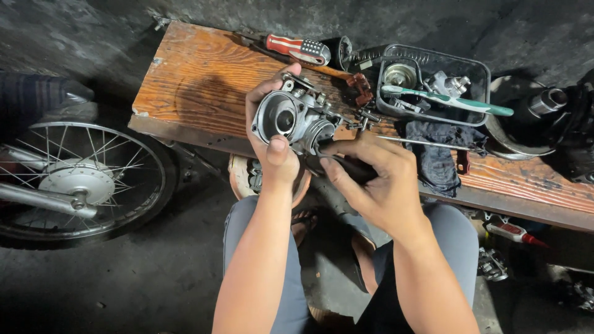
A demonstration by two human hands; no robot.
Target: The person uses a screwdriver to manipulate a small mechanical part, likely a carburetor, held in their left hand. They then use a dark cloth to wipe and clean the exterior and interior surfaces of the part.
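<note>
A wooden board runs across the upper middle of the frame, from upper left down to the right edge, and a spoked wheel fills the left side over dark ground. On the board's right part sits a dark plastic tray of metal parts, a green-and-white toothbrush lying across it, with a dark rag just below it. At the centre of the frame the left hand holds a grey metal carburetor — fingers wrapped behind it, thumb pressed on its lower front edge. The right hand, just right of it, is closed around a dark-handled tool whose tip meets the carburetor's right side. A red-and-white screwdriver lies at the board's top edge — above the hands.
</note>
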